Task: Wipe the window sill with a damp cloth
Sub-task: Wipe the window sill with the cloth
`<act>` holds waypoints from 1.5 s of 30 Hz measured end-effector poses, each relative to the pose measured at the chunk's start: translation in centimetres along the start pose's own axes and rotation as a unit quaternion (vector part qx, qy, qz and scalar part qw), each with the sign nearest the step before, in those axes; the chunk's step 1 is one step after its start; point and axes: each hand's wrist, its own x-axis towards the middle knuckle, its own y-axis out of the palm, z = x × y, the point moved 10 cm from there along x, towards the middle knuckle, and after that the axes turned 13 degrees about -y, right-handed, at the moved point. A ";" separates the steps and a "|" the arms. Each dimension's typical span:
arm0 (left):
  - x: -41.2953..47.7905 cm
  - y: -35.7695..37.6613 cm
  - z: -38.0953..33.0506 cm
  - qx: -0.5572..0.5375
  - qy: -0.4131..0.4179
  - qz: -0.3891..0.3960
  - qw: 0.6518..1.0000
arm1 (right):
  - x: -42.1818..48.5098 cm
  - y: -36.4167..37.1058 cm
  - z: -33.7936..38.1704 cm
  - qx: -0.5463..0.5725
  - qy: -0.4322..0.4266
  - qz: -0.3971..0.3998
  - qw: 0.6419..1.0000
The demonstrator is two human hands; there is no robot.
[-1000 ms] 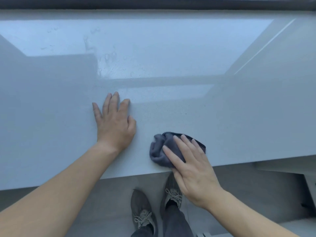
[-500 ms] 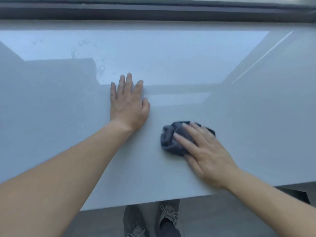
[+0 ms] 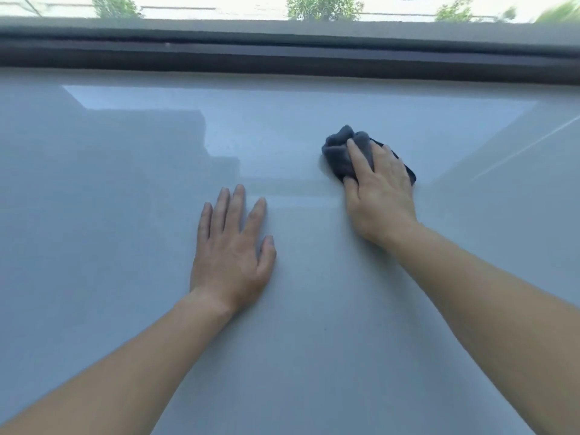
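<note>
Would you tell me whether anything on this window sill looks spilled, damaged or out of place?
Nothing stands out. The window sill shows glossy reflections, no spill or crack; the dark cloth is bunched under the right hand, and the left hand rests flat on the sill.

Right hand (image 3: 381, 196) has pushed the cloth (image 3: 342, 152) forward — past the left hand (image 3: 230, 246).
</note>
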 end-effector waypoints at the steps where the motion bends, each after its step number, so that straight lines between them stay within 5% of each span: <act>1: 0.0 0.0 0.0 0.001 -0.002 0.002 1.000 | 0.5 0.2 0.7 -0.003 0.000 -0.005 1.000; 7: 0.2 -0.1 -0.3 0.006 -0.002 0.011 1.000 | 0.6 1.0 3.9 -0.008 -0.210 0.078 0.974; 12: 1.9 -2.1 -1.2 -0.027 -0.004 -0.031 0.999 | 8.7 -1.3 -1.5 0.000 -0.022 -0.004 1.000; 15: 5.6 -3.8 -3.3 -0.076 0.031 -0.069 0.994 | 7.3 0.1 1.6 -0.009 -0.093 0.012 0.996; 19: 12.1 -2.4 -5.6 -0.071 0.028 -0.010 0.997 | 7.8 0.2 2.3 -0.026 -0.229 0.071 0.970; 24: 13.4 0.1 -5.8 -0.009 0.017 0.006 1.000 | 13.4 -1.6 -1.5 -0.034 -0.039 -0.017 0.999; 31: 13.4 -0.2 -5.9 0.004 0.022 -0.006 1.000 | 15.1 -0.4 3.0 -0.040 -0.205 0.047 0.977; 39: 13.5 0.0 -5.9 0.004 0.022 -0.004 1.000 | 11.5 -3.9 -7.2 -0.015 0.008 -0.043 0.999; 43: 13.4 0.0 -6.0 0.007 0.019 -0.008 1.000 | 9.6 -2.5 -4.7 -0.047 -0.111 0.016 0.993; 45: 13.5 0.1 -5.9 0.006 0.019 -0.011 1.000 | 10.4 -3.6 -7.3 -0.067 -0.094 0.021 0.993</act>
